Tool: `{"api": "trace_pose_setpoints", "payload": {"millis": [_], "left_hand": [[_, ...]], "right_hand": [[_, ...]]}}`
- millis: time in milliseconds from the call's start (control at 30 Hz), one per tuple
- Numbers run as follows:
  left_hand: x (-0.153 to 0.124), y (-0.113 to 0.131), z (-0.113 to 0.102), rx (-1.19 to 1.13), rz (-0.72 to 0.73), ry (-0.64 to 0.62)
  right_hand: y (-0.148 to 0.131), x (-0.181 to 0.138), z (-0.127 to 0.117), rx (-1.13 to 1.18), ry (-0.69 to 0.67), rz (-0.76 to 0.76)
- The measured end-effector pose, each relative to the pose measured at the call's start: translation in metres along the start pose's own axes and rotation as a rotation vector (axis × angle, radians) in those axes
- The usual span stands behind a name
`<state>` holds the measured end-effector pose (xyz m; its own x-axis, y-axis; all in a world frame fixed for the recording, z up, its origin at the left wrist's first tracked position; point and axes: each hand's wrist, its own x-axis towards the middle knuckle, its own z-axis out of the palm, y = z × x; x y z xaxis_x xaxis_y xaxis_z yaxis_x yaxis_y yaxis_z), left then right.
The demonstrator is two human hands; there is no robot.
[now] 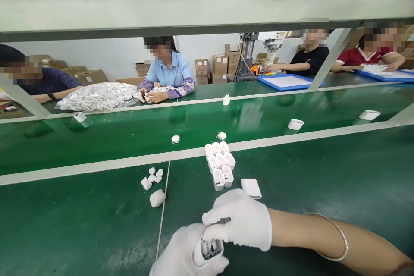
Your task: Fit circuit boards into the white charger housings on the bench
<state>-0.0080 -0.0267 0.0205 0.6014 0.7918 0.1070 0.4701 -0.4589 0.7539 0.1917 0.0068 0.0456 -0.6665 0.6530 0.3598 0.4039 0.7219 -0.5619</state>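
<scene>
white housing (197, 253) near centre, parts (210, 248) inside | left hand (181, 252) grasping it | right hand (241, 220) at its opening (can't tell if pinching anything) | open white cases (221, 164) farther, small white pieces (152, 178) to their left

The left glove (183, 251), right glove (242, 220) and held casing (198, 256) were white. The worktop (307, 172) was green. One co-worker's sleeves (182, 89) bore a purple pattern; a tray rim (270, 84) was blue.
</scene>
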Motion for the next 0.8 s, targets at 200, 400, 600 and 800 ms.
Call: {"api": "trace_pose_setpoints", "payload": {"millis": [200, 400, 600, 800], "left_hand": [[0.0, -0.005, 0.003, -0.023, 0.011, -0.027], [0.009, -0.007, 0.015, -0.015, -0.021, -0.095], [0.008, -0.001, 0.017, 0.029, -0.098, -0.142], [0.01, -0.029, 0.027, 0.045, -0.078, 0.106]], "right_hand": [[0.001, 0.003, -0.018, 0.244, -0.205, 0.176], [0.009, -0.011, -0.002, -0.266, -0.213, -0.199], [-0.005, -0.006, 0.007, -0.166, -0.35, 0.219], [-0.01, -0.002, 0.002, -0.324, -0.221, 0.087]]}}
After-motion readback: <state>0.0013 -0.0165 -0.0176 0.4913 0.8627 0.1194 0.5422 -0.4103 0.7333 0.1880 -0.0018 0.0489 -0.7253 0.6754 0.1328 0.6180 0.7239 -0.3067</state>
